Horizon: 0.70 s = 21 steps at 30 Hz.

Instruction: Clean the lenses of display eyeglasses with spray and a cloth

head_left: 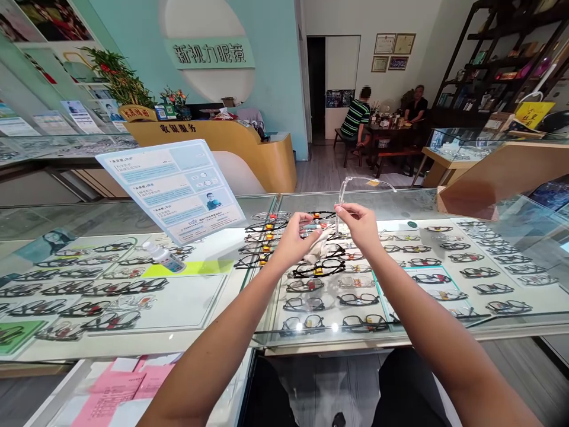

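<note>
Over the glass display counter [262, 323], my right hand [361, 228] pinches a pair of clear-framed eyeglasses [342, 193] and holds them raised and turned on end. An orange label shows on one of their lenses. Bunched in my left hand [293, 242] is a pale cloth [317, 250], just left of the eyeglasses and apart from their upper part. Beneath both hands several dark-framed eyeglasses [319, 268] with orange labels lie in a column on the glass. My left fingers partly cover the cloth and the frames behind it.
A white spray bottle [164, 257] lies tilted on the left counter, near a standing blue-and-white leaflet board [173, 190]. Rows of eyeglasses fill the cases on both sides. Pink papers [120, 379] sit in a drawer at lower left. Two people [356, 118] sit at a far table.
</note>
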Each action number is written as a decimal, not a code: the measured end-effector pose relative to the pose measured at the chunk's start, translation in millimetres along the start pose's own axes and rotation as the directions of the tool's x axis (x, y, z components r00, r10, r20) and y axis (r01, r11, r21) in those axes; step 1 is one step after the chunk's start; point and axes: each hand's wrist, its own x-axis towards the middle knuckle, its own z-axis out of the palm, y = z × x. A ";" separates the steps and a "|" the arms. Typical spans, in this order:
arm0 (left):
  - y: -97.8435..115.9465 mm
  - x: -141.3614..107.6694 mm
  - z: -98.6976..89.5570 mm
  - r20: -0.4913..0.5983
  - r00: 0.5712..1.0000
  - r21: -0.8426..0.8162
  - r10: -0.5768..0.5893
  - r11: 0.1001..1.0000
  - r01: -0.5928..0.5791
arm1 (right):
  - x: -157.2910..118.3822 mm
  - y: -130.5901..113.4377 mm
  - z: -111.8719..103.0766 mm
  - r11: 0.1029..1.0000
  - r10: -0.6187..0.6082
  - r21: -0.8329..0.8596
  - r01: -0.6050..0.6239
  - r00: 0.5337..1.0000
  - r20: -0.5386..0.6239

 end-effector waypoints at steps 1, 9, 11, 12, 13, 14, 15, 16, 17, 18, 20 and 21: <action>2.8 0.2 -1.3 -0.056 0.996 0.070 0.066 0.996 -0.062 | 1.0 2.9 -1.3 0.997 -0.056 -0.054 0.055 0.998 -0.016; 38.3 -11.6 -72.4 -0.443 0.810 0.397 0.385 0.894 -0.208 | 7.2 16.4 -10.8 0.899 -0.326 -0.316 0.303 0.945 -0.024; 32.9 -25.4 -109.7 -0.480 0.689 0.570 0.543 0.790 -0.226 | 8.6 16.6 -11.7 0.899 -0.332 -0.315 0.303 0.942 -0.041; 26.3 -34.0 -129.5 -0.494 0.634 0.635 0.595 0.745 -0.205 | 9.1 16.6 -11.8 0.901 -0.333 -0.311 0.303 0.942 -0.050; 17.3 -43.5 -149.2 -0.500 0.587 0.691 0.637 0.702 -0.174 | 9.3 16.5 -11.9 0.903 -0.334 -0.307 0.302 0.941 -0.059; 6.5 -53.7 -168.0 -0.513 0.551 0.730 0.658 0.672 -0.123 | 9.5 16.3 -11.9 0.905 -0.333 -0.303 0.299 0.941 -0.066; -5.6 -64.1 -185.2 -0.527 0.539 0.755 0.658 0.653 -0.058 | 9.4 15.9 -11.8 0.906 -0.331 -0.301 0.297 0.941 -0.070; -18.4 -74.4 -200.3 -0.563 0.539 0.754 0.626 0.656 0.025 | 9.2 15.4 -11.8 0.908 -0.329 -0.300 0.294 0.941 -0.074; -31.4 -84.1 -212.9 -0.616 0.533 0.730 0.580 0.675 0.108 | 9.0 14.6 -11.8 0.909 -0.326 -0.299 0.290 0.942 -0.077; -44.3 -92.7 -222.9 -0.680 0.536 0.679 0.500 0.705 0.204 | 8.7 13.8 -12.0 0.910 -0.323 -0.298 0.287 0.943 -0.078; -68.2 -105.7 -235.6 -0.804 0.520 0.522 0.289 0.762 0.383 | 8.2 12.1 -12.4 0.914 -0.312 -0.295 0.278 0.947 -0.076; -78.8 -109.8 -239.1 -0.835 0.520 0.443 0.180 0.781 0.441 | 8.0 11.5 -12.7 0.916 -0.306 -0.294 0.272 0.949 -0.075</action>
